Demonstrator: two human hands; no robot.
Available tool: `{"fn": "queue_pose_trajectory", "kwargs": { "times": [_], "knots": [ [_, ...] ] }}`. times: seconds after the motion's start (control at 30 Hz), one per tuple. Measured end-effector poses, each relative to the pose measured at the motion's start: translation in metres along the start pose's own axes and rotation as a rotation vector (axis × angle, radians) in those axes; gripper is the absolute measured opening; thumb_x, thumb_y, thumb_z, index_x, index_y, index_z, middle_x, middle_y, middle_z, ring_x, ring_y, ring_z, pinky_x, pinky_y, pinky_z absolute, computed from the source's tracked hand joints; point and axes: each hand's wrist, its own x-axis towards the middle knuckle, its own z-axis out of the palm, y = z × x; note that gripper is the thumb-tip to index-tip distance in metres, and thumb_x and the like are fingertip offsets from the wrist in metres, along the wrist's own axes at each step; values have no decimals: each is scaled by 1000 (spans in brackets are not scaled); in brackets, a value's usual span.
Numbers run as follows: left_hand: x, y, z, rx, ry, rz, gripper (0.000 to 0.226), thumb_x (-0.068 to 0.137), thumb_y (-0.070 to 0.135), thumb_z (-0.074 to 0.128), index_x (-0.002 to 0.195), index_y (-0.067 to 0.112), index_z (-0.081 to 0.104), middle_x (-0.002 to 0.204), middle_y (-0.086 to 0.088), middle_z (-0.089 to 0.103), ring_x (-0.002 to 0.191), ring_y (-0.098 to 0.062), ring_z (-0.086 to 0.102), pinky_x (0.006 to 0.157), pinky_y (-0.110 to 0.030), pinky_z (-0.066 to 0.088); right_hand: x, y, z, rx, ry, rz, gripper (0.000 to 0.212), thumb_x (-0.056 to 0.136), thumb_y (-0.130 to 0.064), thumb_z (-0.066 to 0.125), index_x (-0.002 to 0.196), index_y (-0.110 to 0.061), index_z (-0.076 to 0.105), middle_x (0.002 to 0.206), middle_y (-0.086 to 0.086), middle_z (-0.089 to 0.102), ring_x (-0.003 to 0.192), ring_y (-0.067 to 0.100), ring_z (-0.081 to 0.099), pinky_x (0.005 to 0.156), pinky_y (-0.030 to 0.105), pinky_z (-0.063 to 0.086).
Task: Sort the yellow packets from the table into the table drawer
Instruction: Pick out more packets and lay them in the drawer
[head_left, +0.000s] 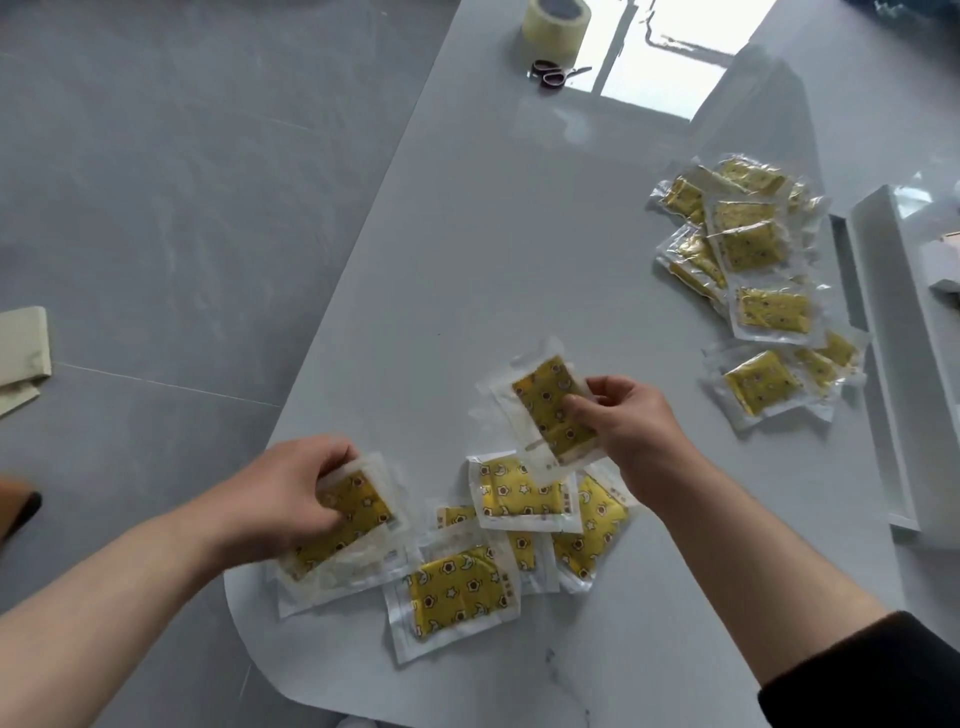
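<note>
Both hands are busy over the near cluster (457, 592) of yellow packets. The left hand (291, 493) has its fingers curled round a first packet (358, 512) at the near left edge of the table (493, 234), low over more clear wrapping beneath. The right hand (628, 421) pinches a second packet (545, 410) between thumb and fingertips, lifted just above the heap.

Early days, by my reckoning. Some five or six packets lie loose in this near heap, and a bigger far pile (753, 260) sits to the right, just beside the white drawer (878, 312). No yellow shows in the slice of drawer that is visible, so nearly the whole job looks left to do.

Each packet is a flat, soft rectangle, yellow printed with small flowers, stars and moons. It is sealed in a crinkly clear wrapper with wide pale margins, slippery stuff that will likely slide on this glossy tabletop. Far off, a tape roll (556, 23) and scissors (556, 73) lie idle.
</note>
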Motion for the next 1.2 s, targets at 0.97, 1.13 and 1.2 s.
{"fn": "queue_pose_trajectory", "kwargs": {
  "times": [0.97, 1.13, 1.2],
  "knots": [
    [-35, -13, 48, 241, 212, 17, 40, 86, 21, 67, 119, 33, 49, 110, 15, 47, 100, -12, 52, 84, -31, 45, -4, 27, 10, -1215, -426, -436, 27, 90, -19, 66, 117, -23, 68, 124, -7, 53, 111, 17, 54, 100, 33, 46],
    [-36, -12, 43, 156, 237, -42, 38, 83, 14, 68, 108, 38, 52, 99, 14, 60, 93, -13, 54, 77, -34, 48, -8, 26, 3, -1096, -374, -418, 21, 88, -17, 68, 108, -26, 67, 114, -9, 59, 101, 15, 57, 91, 34, 53],
    [-36, -12, 42, 70, 230, -82, 40, 78, 11, 69, 99, 41, 54, 92, 14, 64, 84, -11, 59, 71, -36, 52, -11, 25, -1, -1076, -347, -407, 21, 89, -15, 65, 100, -30, 56, 99, -9, 60, 90, 17, 58, 79, 34, 56]
  ]
}}
